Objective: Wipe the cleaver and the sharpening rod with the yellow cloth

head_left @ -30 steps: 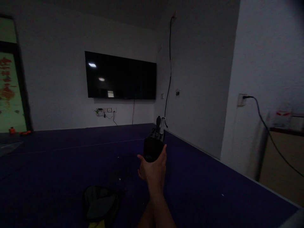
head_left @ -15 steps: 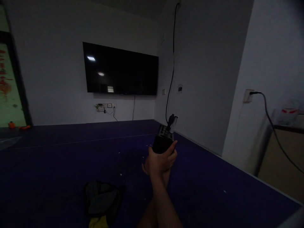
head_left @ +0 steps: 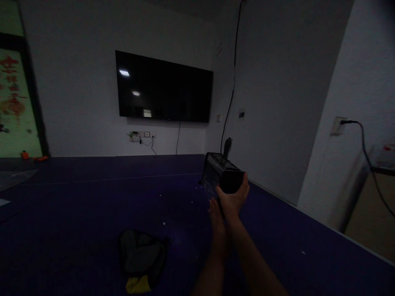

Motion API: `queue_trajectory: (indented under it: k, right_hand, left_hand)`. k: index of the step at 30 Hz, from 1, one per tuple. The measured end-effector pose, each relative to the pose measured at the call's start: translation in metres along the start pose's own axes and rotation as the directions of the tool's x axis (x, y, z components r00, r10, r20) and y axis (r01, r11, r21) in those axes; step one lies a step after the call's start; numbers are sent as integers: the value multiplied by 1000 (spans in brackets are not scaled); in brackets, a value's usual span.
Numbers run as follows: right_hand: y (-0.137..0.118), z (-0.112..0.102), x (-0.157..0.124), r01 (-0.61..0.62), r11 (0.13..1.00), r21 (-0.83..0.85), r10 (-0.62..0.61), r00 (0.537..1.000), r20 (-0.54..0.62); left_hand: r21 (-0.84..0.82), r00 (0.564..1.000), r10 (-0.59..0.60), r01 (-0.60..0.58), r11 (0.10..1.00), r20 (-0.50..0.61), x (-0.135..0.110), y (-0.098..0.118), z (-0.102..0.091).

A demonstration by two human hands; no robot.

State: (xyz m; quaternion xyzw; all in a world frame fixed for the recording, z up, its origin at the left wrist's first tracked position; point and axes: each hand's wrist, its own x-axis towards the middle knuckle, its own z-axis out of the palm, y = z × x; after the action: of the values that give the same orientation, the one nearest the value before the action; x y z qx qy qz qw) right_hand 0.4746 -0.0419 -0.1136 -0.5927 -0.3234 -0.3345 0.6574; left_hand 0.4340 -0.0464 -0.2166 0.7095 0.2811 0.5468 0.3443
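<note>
A black box-shaped device (head_left: 213, 170) is held tilted above the dark blue surface, its near end facing me. From its top rises a dark upright part (head_left: 227, 148) whose kind is too dim to make out. My right hand (head_left: 233, 200) is closed around the near end, thumb on the left side and fingers on the right. Below it, my left hand (head_left: 218, 224) bears against the underside, fingers pointing up; the device hides part of its contact. Lower left of my hands lies a grey and black cloth item with a yellow part (head_left: 140, 255), perhaps a glove or pouch.
The dark blue surface (head_left: 92, 213) carries small white scraps. A television (head_left: 163, 88) hangs on the far wall above sockets (head_left: 145, 135). A black cable (head_left: 230, 102) runs down the wall behind the device. Another cable (head_left: 367, 152) droops at right beside a cabinet (head_left: 370, 213).
The device has turned, so its long side now shows to the left. My forearms, crossed before, have moved apart, and my left hand shows more. The whole view has shifted slightly left.
</note>
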Motion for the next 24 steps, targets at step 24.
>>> queue_trajectory:
  k: [24]
  right_hand:
    - [70,-8,21,163,986,-35,-162,986,30]
  left_hand:
    - [369,942,2,-133,920,335,-11,3,-7]
